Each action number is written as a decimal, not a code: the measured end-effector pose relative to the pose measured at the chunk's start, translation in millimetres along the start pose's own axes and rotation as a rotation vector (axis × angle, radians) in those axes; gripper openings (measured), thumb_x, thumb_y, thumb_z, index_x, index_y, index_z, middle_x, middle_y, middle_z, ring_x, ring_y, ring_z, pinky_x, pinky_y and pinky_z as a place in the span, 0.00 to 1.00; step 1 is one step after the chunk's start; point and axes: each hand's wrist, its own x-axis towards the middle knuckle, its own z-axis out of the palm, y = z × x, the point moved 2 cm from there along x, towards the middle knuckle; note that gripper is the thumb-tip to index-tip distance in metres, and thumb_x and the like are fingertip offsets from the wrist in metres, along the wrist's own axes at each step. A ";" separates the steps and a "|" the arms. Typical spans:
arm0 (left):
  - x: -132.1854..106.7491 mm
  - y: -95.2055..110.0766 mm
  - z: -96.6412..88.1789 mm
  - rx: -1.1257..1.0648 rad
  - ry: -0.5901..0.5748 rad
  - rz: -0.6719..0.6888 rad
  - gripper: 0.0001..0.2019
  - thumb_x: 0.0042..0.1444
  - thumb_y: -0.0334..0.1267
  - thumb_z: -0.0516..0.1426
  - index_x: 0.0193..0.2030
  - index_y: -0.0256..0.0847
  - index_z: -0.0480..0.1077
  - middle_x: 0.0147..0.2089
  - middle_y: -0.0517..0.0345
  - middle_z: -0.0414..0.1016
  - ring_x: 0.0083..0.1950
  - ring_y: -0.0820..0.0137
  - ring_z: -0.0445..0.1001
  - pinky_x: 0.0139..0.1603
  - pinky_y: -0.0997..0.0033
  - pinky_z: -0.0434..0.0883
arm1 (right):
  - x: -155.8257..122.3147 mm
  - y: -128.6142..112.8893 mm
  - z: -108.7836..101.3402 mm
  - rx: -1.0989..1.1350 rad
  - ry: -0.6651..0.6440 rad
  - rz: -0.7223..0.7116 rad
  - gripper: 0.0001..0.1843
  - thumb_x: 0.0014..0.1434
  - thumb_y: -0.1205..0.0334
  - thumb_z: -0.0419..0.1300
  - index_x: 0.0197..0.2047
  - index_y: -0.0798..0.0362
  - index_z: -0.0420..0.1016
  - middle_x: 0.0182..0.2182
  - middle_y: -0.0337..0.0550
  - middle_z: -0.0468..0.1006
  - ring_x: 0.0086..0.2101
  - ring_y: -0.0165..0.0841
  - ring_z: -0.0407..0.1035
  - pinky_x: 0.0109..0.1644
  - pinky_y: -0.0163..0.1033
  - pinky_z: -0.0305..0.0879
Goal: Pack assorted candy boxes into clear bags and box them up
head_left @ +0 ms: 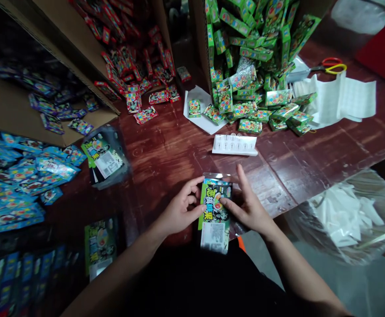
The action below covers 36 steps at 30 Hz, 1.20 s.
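Close to my body I hold a candy pack (214, 211), a green and black printed card with big colourful lettering and a pale label, in what looks like a clear plastic bag. My left hand (181, 207) grips its left edge, thumb in front and the other fingers curled behind. On the other side my right hand (250, 207) presses its thumb on the front of the pack, its index finger pointing up and away; its remaining fingers are hidden. Just beyond the pack lies a folded white sticker sheet (235, 145) with round stickers.
Cartons hold small red boxes (133, 57), purple packets (53, 105) and green boxes (245, 88), some spilling onto the table (166, 145). Blue packets (24, 171) pile at left near printed cards (105, 154). Scissors (331, 65) lie far right; a clear bag (347, 215) of white scraps stands below.
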 end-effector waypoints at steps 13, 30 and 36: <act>19.4 17.2 -0.7 0.284 0.171 0.084 0.10 0.66 0.46 0.57 0.43 0.43 0.75 0.61 0.49 0.72 0.63 0.58 0.71 0.66 0.52 0.65 | -19.9 11.5 14.5 0.115 0.148 -0.007 0.46 0.66 0.61 0.63 0.76 0.35 0.39 0.53 0.44 0.74 0.49 0.36 0.73 0.59 0.50 0.71; 25.7 39.7 14.6 0.202 0.161 -0.026 0.07 0.56 0.40 0.65 0.39 0.40 0.78 0.43 0.53 0.83 0.45 0.65 0.80 0.51 0.62 0.75 | -7.2 -21.9 -0.9 0.314 0.260 0.114 0.48 0.59 0.58 0.69 0.74 0.39 0.47 0.38 0.38 0.77 0.38 0.33 0.75 0.46 0.43 0.76; 35.4 55.2 13.6 0.217 0.048 -0.066 0.08 0.55 0.41 0.65 0.36 0.38 0.79 0.37 0.55 0.83 0.38 0.68 0.80 0.43 0.68 0.75 | -6.4 -32.0 -8.8 0.477 0.275 0.309 0.58 0.53 0.60 0.74 0.76 0.45 0.41 0.34 0.34 0.80 0.31 0.29 0.74 0.39 0.37 0.74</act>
